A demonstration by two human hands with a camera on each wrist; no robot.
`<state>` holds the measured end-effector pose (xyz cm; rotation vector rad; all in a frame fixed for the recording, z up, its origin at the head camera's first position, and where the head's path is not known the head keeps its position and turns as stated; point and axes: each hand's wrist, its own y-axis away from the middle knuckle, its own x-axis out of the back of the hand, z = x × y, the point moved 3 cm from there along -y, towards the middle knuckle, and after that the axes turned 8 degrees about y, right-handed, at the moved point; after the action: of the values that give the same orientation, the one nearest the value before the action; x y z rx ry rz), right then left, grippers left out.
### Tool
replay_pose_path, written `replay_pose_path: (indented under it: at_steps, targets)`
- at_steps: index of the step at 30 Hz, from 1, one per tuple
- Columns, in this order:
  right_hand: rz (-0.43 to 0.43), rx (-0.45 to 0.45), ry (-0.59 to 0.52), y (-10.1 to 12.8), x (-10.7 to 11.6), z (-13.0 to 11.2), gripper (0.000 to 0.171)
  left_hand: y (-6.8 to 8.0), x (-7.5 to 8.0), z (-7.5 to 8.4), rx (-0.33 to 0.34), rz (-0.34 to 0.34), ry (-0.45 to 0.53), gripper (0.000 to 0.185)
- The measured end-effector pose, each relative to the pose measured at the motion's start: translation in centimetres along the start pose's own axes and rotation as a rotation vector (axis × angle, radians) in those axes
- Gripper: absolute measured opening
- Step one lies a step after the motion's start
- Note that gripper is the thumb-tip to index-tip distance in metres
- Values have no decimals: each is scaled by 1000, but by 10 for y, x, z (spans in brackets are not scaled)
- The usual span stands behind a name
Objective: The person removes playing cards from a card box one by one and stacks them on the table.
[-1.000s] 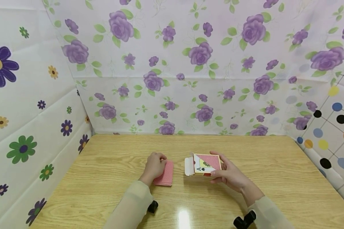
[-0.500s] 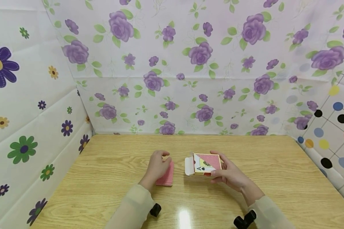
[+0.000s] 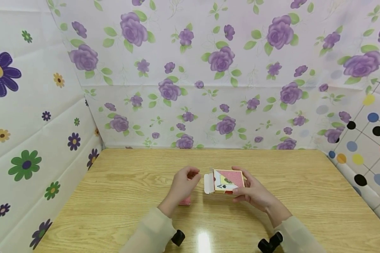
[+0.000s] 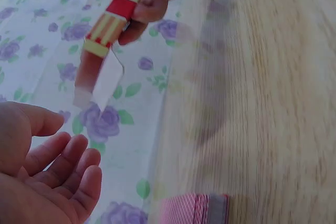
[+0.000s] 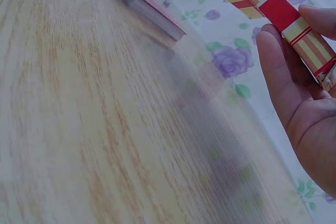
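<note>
R hand (image 3: 254,192) grips the card box (image 3: 227,181) just above the worktop (image 3: 114,196), fingers curled round it, open flap (image 3: 208,183) pointing to 9 o'clock. L hand (image 3: 183,185) hovers at the flap, fingers loosely spread, holding nothing. Card deck (image 3: 185,201) lies on the worktop under the L hand, at 7 o'clock of the box.
</note>
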<state>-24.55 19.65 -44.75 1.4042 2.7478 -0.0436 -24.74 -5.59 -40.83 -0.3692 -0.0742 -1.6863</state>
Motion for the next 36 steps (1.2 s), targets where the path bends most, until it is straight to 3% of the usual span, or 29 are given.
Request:
replay_pose_path:
  at_steps: [7,15,25,36]
  targets:
    - [19,-16,12,0,0,0,84,4,-11,5,5,-75,1,20]
    - [4,-5,1,-2,0,0,82,5,-24,3,68,-98,-4,16]
    - [-10,-11,-52,-1,-2,0,81,5,-39,1,90,-59,5,20]
    - [-20,7,-66,0,-3,-2,83,6,-40,0,110,-59,31,15]
